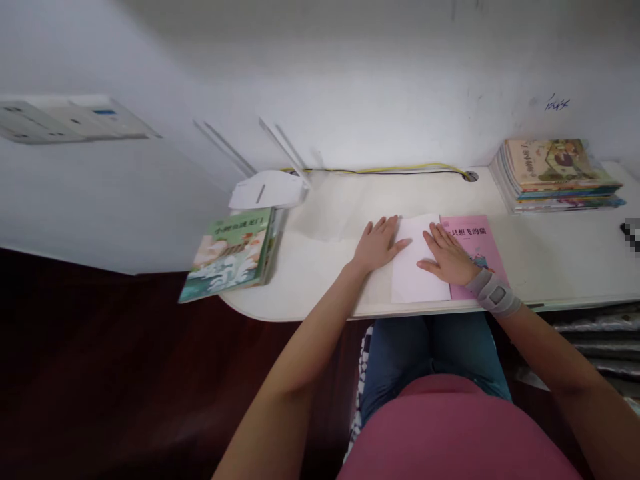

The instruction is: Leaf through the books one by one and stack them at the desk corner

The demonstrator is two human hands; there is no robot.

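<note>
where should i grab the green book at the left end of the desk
Probably by the near left corner of the green book, coming from the left and front, thumb on the cover and fingers beneath. It lies flat, and that corner juts past the rounded edge of the desk, while the white router crowds its far side.

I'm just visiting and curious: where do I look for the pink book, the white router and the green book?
Pink book point(486, 248): head view, on its cover, just below the title.
White router point(270, 191): head view, on the middle of its body.
Green book point(233, 252): head view, on its illustrated cover.
</note>
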